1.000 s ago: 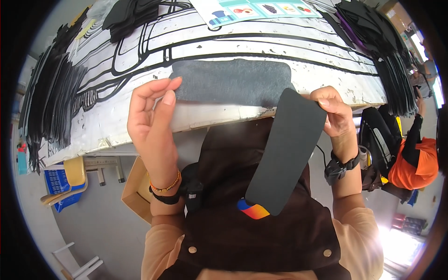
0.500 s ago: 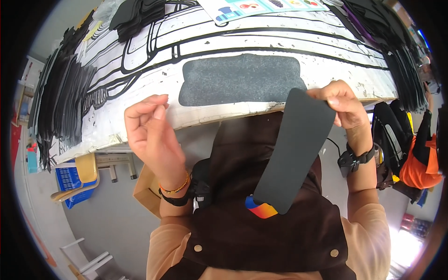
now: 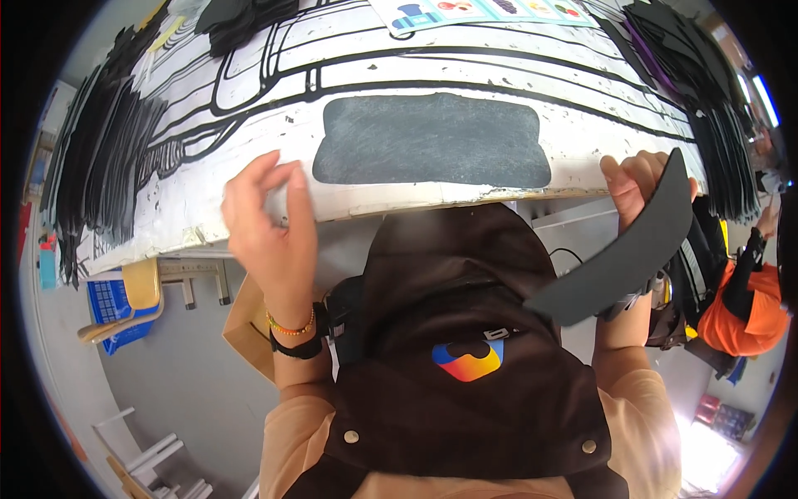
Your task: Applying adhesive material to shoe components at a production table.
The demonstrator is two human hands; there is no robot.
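A flexible dark grey panel (image 3: pixel 617 256), long with rounded ends, hangs from my right hand (image 3: pixel 638 179), pinched near its upper end. It curves down and to the left, in front of my right forearm. My left hand (image 3: pixel 268 229) is raised near the table's front edge, empty, with thumb and fingers apart. Between the two hands, a wider dark grey piece (image 3: pixel 432 140) with rounded, slightly notched ends lies flat on the white table (image 3: pixel 274 137). Its surface looks speckled and paler than the panel I hold.
Stacks of dark strips stand at the table's left (image 3: pixel 100 166) and right ends (image 3: pixel 723 141). A dark pile (image 3: pixel 241 25) and a colourful printed sheet (image 3: pixel 490 12) lie at the back. Below left are a chair (image 3: pixel 141 299) and a cardboard box (image 3: pixel 249 324). A person in orange (image 3: pixel 742 308) is at right.
My right hand has moved right with the panel, which has turned more edge-on and swung away from my apron. My left hand has lifted slightly and its fingers have spread.
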